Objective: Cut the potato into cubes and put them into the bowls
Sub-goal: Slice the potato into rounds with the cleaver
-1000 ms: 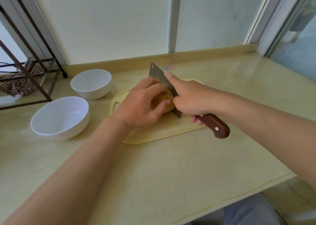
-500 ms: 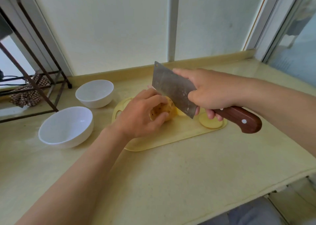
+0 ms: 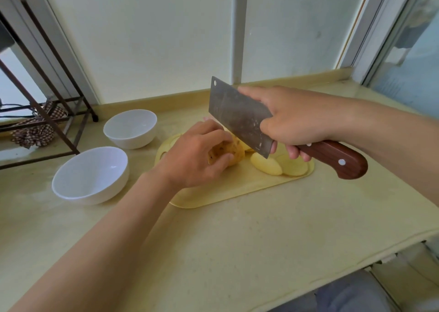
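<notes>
White near bowl and far bowl, both left of the cutting board, hold no pieces yet. On the board's left half the left hand grips the uncut rest of the potato, and flat slices lie on its right half under the lifted cleaver, whose handle the right hand clasps. Looks early: slicing is partway, with cubing and filling both bowls left.
</notes>
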`<state>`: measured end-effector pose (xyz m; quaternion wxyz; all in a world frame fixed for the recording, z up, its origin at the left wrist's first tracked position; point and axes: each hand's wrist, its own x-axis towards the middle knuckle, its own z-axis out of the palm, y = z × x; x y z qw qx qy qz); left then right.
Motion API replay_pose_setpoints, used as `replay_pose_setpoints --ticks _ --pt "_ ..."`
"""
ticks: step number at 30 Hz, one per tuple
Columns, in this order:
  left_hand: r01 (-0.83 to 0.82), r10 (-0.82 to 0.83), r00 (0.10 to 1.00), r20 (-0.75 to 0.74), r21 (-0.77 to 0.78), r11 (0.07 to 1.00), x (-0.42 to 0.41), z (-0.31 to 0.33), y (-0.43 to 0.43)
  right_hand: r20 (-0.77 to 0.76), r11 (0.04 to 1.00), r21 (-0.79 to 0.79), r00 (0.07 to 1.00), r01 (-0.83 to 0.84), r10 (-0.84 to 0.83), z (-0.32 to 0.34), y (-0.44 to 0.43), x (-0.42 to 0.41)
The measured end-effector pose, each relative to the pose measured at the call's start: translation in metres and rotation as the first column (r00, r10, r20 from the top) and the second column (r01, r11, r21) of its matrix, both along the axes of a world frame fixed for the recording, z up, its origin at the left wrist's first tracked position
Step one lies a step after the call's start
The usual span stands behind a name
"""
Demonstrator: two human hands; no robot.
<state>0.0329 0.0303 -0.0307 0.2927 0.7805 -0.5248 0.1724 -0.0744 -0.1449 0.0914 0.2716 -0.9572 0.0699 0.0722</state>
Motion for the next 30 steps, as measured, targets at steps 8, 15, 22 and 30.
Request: replay_pose_setpoints --ticks 8,15,22,30 --pt "-0.002 0.002 1.000 0.020 -0.004 1.000 0.003 -0.003 0.002 -0.018 1.000 -0.002 0.999 -0.028 0.028 -0.002 0.003 -0.001" --pt "0.010 -0.010 1.000 0.012 -0.020 1.000 0.004 -0.005 0.002 -0.036 0.998 -0.024 0.998 -0.053 0.052 -0.001 0.007 0.001" --pt "0.023 -0.023 0.999 0.024 -0.026 0.999 0.004 -0.005 0.002 -0.048 0.997 -0.067 0.998 -0.044 0.041 0.002 0.011 -0.002" --pt "0.028 -0.027 1.000 0.006 -0.026 0.999 0.007 -0.004 0.003 -0.104 0.990 -0.120 0.993 -0.068 0.056 0.002 0.013 0.009"
